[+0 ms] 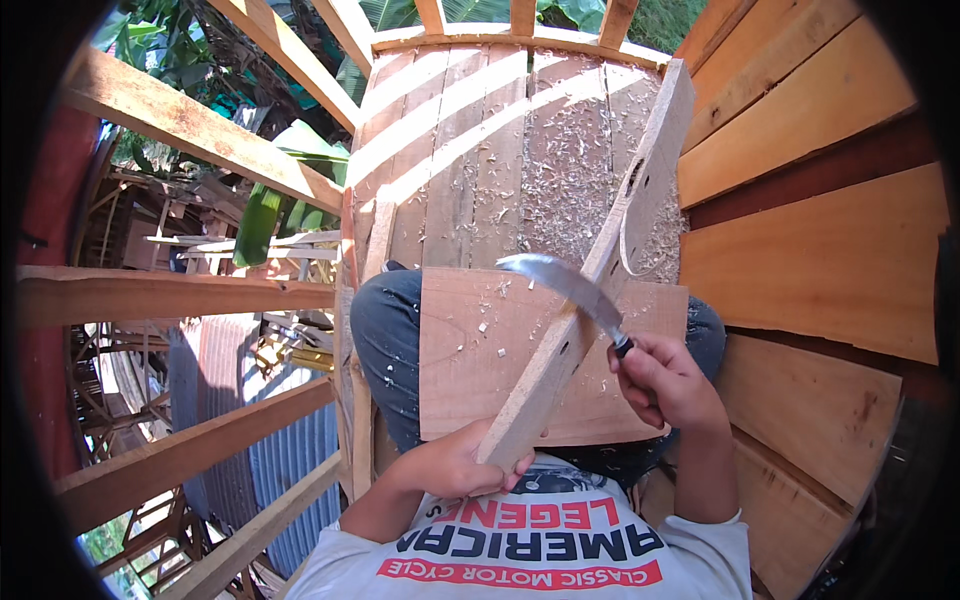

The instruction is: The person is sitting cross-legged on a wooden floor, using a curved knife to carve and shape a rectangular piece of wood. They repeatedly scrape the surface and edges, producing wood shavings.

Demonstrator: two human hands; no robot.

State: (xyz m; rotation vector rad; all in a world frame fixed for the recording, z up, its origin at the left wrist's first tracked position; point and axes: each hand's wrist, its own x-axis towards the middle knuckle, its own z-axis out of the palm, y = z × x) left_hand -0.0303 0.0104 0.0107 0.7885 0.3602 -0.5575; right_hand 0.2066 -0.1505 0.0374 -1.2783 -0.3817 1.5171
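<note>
My left hand [455, 465] grips the near end of a long narrow wooden plank [590, 275] that slants up and away to the right. A thin strip is peeling off its right edge. My right hand [665, 385] holds a curved-bladed knife [565, 280] by the handle, its blade laid across the plank's middle. A square wooden board [475, 370] rests flat on my lap under the plank, dotted with small chips.
I sit on a raised plank floor [480, 150] strewn with wood shavings. Wooden wall boards [810, 250] stand on the right. An open timber frame [190, 130] on the left looks down on corrugated metal roofing [290, 450] and banana leaves.
</note>
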